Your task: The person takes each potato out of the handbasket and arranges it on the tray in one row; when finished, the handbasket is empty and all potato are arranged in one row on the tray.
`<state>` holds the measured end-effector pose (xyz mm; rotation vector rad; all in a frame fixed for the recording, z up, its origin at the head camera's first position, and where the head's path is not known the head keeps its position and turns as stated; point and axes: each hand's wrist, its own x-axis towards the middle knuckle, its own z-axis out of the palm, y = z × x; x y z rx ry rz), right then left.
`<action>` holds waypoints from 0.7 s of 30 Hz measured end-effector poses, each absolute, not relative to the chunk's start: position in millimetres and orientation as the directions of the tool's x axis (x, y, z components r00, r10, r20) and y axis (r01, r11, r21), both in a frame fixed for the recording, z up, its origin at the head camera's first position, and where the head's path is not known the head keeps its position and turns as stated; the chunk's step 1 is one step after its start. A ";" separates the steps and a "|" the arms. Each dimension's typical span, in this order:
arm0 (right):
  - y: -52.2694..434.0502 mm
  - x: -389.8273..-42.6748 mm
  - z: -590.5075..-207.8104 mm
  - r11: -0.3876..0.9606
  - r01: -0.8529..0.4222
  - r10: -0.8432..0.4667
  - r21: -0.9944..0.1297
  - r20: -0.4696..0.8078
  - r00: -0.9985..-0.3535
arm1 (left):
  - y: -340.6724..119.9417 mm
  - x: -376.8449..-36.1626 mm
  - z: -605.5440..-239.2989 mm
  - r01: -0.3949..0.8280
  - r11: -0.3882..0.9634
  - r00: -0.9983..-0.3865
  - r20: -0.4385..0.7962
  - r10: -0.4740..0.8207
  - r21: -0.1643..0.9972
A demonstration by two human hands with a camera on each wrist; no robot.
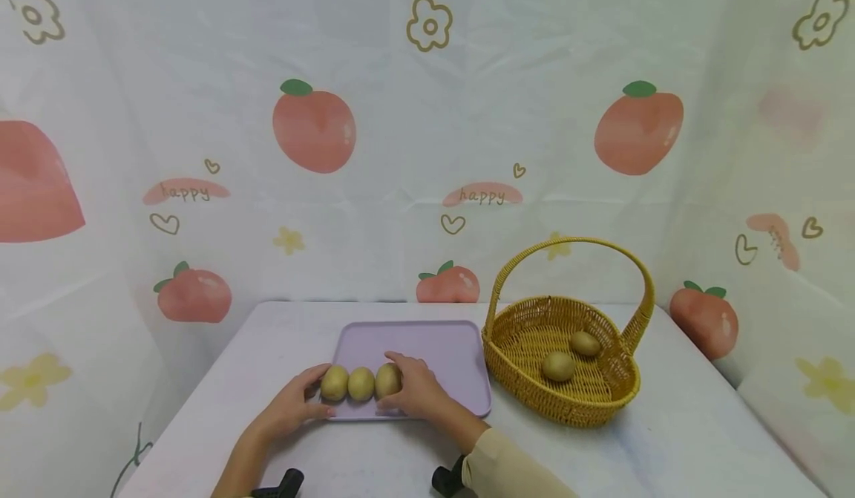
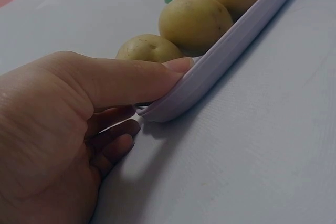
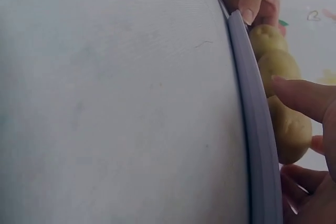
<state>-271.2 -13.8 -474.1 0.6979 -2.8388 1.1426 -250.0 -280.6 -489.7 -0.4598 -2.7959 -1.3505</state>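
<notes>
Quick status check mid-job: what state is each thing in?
Tray: right side up on the table.
Left potato, middle potato, right potato: in a row along the tray's near edge.
Basket: upright, handle raised.
Basket potatoes: two, lying inside.
Left hand: beside the left potato; grip unclear.
Right hand: curved around the right potato.
</notes>
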 end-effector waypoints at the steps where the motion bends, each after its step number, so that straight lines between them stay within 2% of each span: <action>1: -11.9 -271.0 -474.0 0.627 -0.401 -0.406 -0.668 0.159 -0.900 | -280.7 -249.8 -489.7 0.263 0.588 -0.957 0.130 0.259 0.765; 9: 11.7 -271.3 -461.3 0.539 -0.380 -0.453 -0.752 0.121 -0.883 | -281.4 -248.9 -489.0 0.268 0.589 -0.956 0.134 0.261 0.763; 13: 30.7 -273.0 -446.8 0.507 -0.409 -0.482 -0.759 0.144 -0.864 | -281.3 -249.9 -489.3 0.268 0.592 -0.956 0.131 0.264 0.761; 16: 46.7 -275.3 -433.0 0.490 -0.452 -0.523 -0.745 0.163 -0.836 | -281.5 -250.2 -489.7 0.269 0.593 -0.955 0.132 0.264 0.759; 21: 75.0 -277.4 -403.5 0.466 -0.479 -0.641 -0.744 0.089 -0.762 | -281.8 -250.5 -489.9 0.272 0.593 -0.955 0.135 0.266 0.758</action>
